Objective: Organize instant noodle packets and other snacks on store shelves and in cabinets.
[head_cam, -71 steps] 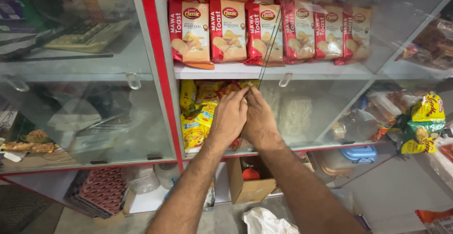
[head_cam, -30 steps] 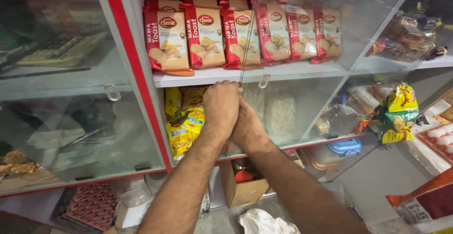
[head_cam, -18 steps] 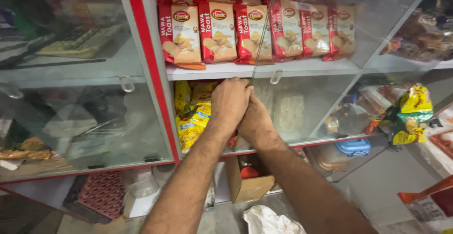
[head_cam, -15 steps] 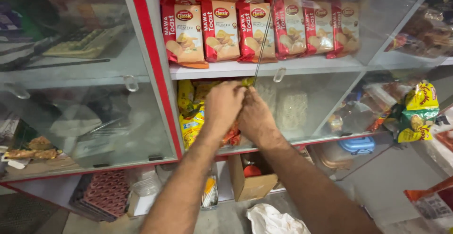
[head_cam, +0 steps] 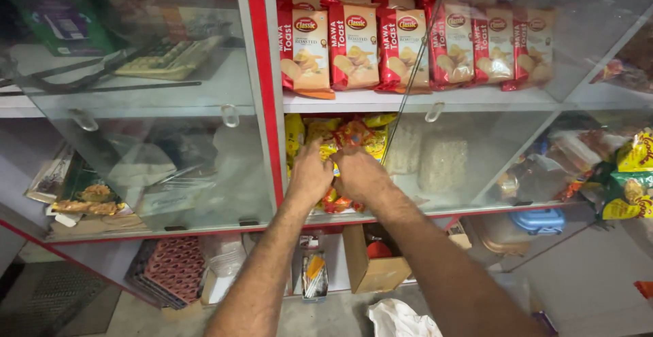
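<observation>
Both my hands reach into the middle shelf of a glass-fronted cabinet. My left hand (head_cam: pixel 309 174) and my right hand (head_cam: pixel 359 172) press side by side against a stack of yellow and red snack packets (head_cam: pixel 343 136). The fingers are curled into the packets and partly hidden among them. I cannot tell whether either hand grips a packet. On the shelf above stands a row of red toast packets (head_cam: pixel 354 44).
A red cabinet post (head_cam: pixel 262 92) stands left of my hands, and a sliding glass pane's edge (head_cam: pixel 411 78) runs just to their right. Pale packets (head_cam: pixel 435 160) lie behind that glass. A cardboard box (head_cam: pixel 371 265) and a white cloth (head_cam: pixel 394 320) sit below.
My hands have dropped from the top of the yellow packets to lower in the stack. The view has shifted slightly.
</observation>
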